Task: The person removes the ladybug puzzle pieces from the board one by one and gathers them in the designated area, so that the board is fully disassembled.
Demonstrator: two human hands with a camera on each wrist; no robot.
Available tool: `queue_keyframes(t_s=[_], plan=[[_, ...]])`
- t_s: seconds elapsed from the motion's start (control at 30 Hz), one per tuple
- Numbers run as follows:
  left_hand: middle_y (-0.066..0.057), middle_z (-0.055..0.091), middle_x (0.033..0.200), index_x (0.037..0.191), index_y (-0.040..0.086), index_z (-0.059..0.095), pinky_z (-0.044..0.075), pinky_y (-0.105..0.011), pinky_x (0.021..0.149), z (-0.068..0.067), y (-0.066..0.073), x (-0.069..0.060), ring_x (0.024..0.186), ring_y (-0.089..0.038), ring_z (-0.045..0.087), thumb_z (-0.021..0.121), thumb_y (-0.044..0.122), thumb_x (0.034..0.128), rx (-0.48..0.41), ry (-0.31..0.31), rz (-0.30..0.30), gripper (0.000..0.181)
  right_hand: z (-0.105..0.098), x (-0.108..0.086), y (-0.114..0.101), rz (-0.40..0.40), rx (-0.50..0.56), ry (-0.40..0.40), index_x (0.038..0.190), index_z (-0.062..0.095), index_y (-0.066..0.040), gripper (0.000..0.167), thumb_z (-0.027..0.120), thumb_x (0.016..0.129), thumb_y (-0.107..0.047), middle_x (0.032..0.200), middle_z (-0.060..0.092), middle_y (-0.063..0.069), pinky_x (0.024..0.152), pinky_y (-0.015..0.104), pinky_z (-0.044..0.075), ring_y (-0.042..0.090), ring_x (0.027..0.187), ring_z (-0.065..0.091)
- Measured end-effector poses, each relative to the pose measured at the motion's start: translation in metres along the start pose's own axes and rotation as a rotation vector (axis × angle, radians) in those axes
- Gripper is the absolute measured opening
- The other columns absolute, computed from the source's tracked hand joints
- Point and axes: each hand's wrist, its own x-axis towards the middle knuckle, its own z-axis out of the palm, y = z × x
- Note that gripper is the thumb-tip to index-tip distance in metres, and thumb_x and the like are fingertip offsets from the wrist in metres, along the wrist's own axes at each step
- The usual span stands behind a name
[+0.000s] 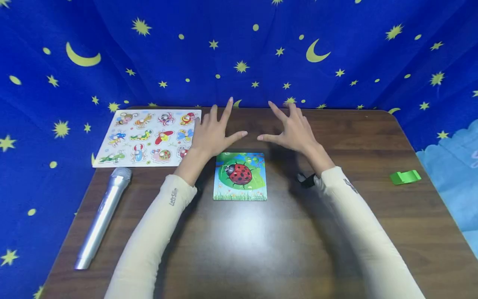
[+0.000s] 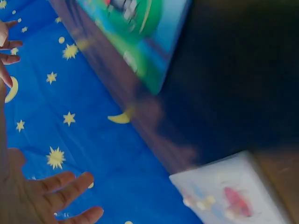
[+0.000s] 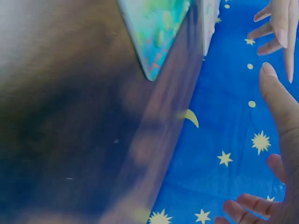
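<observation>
In the head view a square ladybug puzzle [image 1: 240, 176] lies flat on the brown table, its red spotted ladybug on a green leaf. Above and just beyond its far left corner is my left hand [image 1: 212, 133], fingers spread, holding nothing. My right hand [image 1: 296, 131] hovers beyond the puzzle to the right, also with fingers spread and nothing in it. The two thumbs point towards each other with a gap between them. Both wrist views show spread fingers, and part of the ladybug puzzle [image 2: 140, 42] appears below the left wrist.
A white insect peg board [image 1: 149, 139] lies at the far left, partly behind my left hand. A silver microphone [image 1: 103, 218] rests along the left side. A green object [image 1: 405, 177], perhaps a strip or clip, sits at the right. A blue starry cloth [image 1: 239, 50] hangs behind the table.
</observation>
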Motion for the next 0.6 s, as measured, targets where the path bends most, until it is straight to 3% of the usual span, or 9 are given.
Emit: queue_keyframes(t_s=[0.13, 0.3, 0.43, 0.6], plan=[[-0.024, 0.044, 0.142, 0.159, 0.031, -0.01, 0.042, -0.059, 0.098, 0.014, 0.0, -0.022, 0.119, -0.04, 0.052, 0.041, 0.081, 0.0866, 0.057, 0.022, 0.033, 0.102, 0.005, -0.019, 0.005, -0.022, 0.019, 0.015, 0.158, 0.026, -0.03, 0.107, 0.077, 0.072, -0.068, 0.142, 0.036, 0.028, 0.089, 0.056, 0.045, 0.042, 0.121, 0.045], [-0.022, 0.049, 0.129, 0.16, 0.028, -0.004, 0.046, -0.055, 0.087, 0.023, -0.007, -0.046, 0.103, -0.036, 0.054, 0.045, 0.079, 0.0868, 0.103, 0.013, 0.042, 0.102, 0.007, -0.038, 0.01, 0.002, 0.057, 0.029, 0.157, 0.03, -0.03, 0.105, 0.081, 0.071, -0.062, 0.136, 0.039, 0.027, 0.086, 0.055, 0.045, 0.039, 0.118, 0.045], [-0.022, 0.05, 0.124, 0.161, 0.027, -0.001, 0.047, -0.053, 0.082, 0.026, -0.009, -0.058, 0.095, -0.034, 0.052, 0.048, 0.078, 0.0867, 0.112, 0.017, 0.063, 0.102, 0.011, -0.049, 0.016, 0.013, 0.073, 0.03, 0.157, 0.031, -0.029, 0.103, 0.082, 0.072, -0.058, 0.131, 0.04, 0.025, 0.079, 0.052, 0.046, 0.036, 0.11, 0.046], [-0.021, 0.051, 0.121, 0.161, 0.023, 0.005, 0.047, -0.051, 0.079, 0.029, -0.005, -0.068, 0.098, -0.035, 0.053, 0.05, 0.077, 0.086, 0.141, 0.011, 0.086, 0.103, 0.018, -0.059, 0.019, 0.003, 0.081, 0.035, 0.155, 0.035, -0.025, 0.101, 0.083, 0.072, -0.057, 0.124, 0.043, 0.023, 0.074, 0.05, 0.047, 0.033, 0.103, 0.047]])
